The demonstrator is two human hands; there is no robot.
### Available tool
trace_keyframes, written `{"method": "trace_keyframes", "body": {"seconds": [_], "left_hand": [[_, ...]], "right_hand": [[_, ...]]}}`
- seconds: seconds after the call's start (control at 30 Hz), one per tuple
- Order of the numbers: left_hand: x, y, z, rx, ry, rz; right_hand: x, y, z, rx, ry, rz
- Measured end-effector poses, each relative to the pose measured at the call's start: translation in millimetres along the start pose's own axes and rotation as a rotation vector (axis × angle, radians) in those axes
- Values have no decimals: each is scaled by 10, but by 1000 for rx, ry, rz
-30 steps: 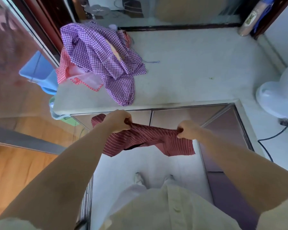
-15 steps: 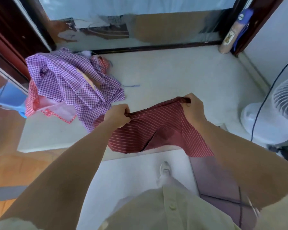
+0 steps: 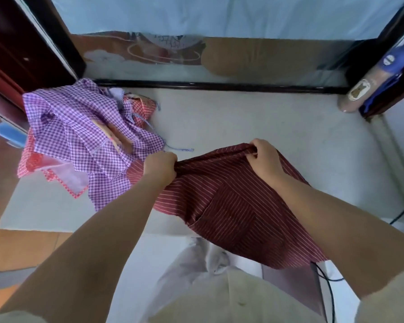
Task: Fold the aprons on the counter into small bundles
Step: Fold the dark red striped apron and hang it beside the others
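Note:
A dark red apron with thin white stripes (image 3: 229,206) lies over the front part of the pale counter (image 3: 266,127), its lower half hanging off the front edge. My left hand (image 3: 160,167) grips its top edge at the left. My right hand (image 3: 264,159) grips the same edge further right, and the cloth is stretched between them. At the counter's left lies a crumpled purple checked apron (image 3: 79,134) on top of a red checked apron (image 3: 44,164).
A glass panel with a dark frame (image 3: 219,86) closes the back of the counter. A bottle with a blue top (image 3: 369,85) leans in the back right corner. A black cable (image 3: 329,285) hangs at the lower right. A blue object (image 3: 9,136) sits beyond the left edge.
Both hands lifted the striped apron from below the counter's front edge up and forward onto the counter. The view has tilted up and closer to the counter.

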State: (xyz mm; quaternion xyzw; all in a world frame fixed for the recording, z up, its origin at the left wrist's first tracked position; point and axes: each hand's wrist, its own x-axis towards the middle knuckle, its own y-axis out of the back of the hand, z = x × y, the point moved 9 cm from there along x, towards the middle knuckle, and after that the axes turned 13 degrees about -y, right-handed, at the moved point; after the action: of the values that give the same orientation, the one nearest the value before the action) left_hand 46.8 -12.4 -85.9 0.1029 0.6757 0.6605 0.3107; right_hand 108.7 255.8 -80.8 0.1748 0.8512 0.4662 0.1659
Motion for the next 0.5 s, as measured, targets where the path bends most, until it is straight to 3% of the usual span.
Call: {"method": "trace_keyframes", "body": {"seconds": [0.17, 0.33, 0.43, 0.5], "left_hand": [[475, 57, -256, 102, 30, -103], [880, 36, -570, 224, 80, -202], [1134, 92, -481, 185, -1, -12], [1268, 157, -149, 6, -210, 187]], "right_hand": [[524, -200, -250, -24, 47, -39], [993, -598, -545, -41, 28, -201], [1115, -851, -584, -21, -9, -284], [1122, -1006, -592, 8, -15, -345]]}}
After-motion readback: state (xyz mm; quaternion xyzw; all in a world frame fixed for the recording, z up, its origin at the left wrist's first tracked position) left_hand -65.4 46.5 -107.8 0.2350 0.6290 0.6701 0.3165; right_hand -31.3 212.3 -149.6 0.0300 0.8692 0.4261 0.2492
